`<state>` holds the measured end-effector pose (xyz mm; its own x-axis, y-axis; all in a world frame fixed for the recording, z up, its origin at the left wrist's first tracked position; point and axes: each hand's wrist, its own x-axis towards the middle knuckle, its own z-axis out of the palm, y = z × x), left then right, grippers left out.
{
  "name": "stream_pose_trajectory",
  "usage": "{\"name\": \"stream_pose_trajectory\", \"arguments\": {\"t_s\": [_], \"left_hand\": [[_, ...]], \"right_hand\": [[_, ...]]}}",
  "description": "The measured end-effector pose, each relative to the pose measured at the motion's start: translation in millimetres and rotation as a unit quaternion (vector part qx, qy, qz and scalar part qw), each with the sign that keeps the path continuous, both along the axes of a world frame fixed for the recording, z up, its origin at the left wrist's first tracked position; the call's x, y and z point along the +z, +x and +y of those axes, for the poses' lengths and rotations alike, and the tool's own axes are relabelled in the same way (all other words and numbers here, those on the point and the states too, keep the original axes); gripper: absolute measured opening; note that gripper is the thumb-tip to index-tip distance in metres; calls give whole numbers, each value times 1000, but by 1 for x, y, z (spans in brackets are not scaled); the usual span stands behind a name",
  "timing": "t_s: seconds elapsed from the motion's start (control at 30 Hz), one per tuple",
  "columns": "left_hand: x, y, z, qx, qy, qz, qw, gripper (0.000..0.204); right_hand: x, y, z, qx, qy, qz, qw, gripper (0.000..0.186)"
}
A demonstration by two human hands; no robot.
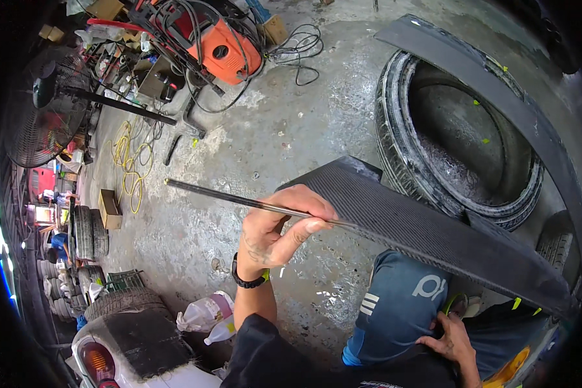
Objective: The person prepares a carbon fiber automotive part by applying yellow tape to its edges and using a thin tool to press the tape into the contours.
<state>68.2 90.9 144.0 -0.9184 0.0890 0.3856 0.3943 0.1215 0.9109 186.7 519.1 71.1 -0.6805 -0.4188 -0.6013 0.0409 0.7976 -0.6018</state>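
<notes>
My left hand [275,236] is closed around a long thin dark strip [210,196], pinched between thumb and fingers. The strip reaches out to the left, and its right end lies against the lower edge of a large tapered carbon-weave panel [407,239] just beside my fingers. Whether that hand also grips the panel is hard to tell. Down at the lower right, my right hand [452,343] rests with fingers apart on my leg in dark blue trousers [401,304], holding nothing.
Behind the panel lie a tire [401,142] and a long curved dark panel [433,45]. An orange machine [226,58], standing fan [39,123], yellow cord [126,161] and cardboard box [110,216] are farther off. Stacked tires [84,233], plastic bottles [200,313] and a white part with taillight [149,352] sit left.
</notes>
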Motion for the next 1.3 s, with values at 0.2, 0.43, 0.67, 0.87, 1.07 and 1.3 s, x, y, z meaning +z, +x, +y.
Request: {"name": "stream_pose_trajectory", "arguments": {"t_s": [0.2,0.43,0.67,0.87,1.07,1.3], "left_hand": [[4,-8,-5,-51,-20,-37,998,9],[0,-13,1,-36,-57,16,998,15],[4,-12,-3,-59,-75,-6,995,11],[3,-11,0,-50,-77,-14,996,11],[3,-13,3,-34,-79,-7,996,15],[17,-18,1,-54,-101,-97,989,14]], "right_hand": [[3,-6,-1,7,12,-49,999,70],[10,-10,-6,-32,24,-90,995,69],[4,-4,-2,-40,8,-80,996,68],[8,-9,-5,-30,8,-85,996,68],[7,-7,-5,-32,9,-68,997,67],[4,-6,-2,-34,3,-81,996,68]]}}
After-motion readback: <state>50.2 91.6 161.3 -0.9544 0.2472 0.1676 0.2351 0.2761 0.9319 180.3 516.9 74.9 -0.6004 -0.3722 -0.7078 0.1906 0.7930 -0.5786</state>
